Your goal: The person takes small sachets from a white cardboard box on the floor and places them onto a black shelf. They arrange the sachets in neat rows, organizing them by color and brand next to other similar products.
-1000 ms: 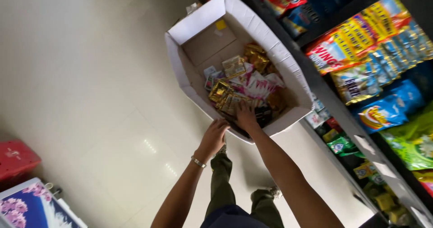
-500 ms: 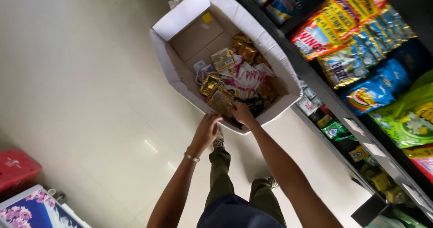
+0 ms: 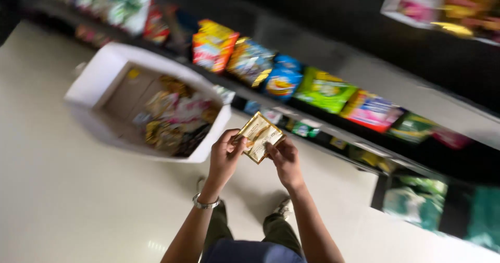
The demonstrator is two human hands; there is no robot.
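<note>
Both my hands hold a small stack of gold sachets (image 3: 259, 136) up in front of me. My left hand (image 3: 225, 155), with a metal bracelet at the wrist, grips the stack's left edge. My right hand (image 3: 284, 160) pinches its lower right edge. To the left, on the floor, stands the white cardboard box (image 3: 99, 78), open and holding several gold, pink and dark sachets. The view is blurred by head motion.
Dark shelves (image 3: 364, 80) run across the back and right, stocked with colourful bags (image 3: 213, 44) of yellow, blue, green and pink. Smaller packets line the lowest shelf (image 3: 307, 130). Pale tiled floor (image 3: 62, 200) lies to the left. My legs and shoes (image 3: 284, 207) are below.
My hands lifted out of the box with a stack of gold sachets. The view swung right and up, so the box now sits at the left and more shelving shows.
</note>
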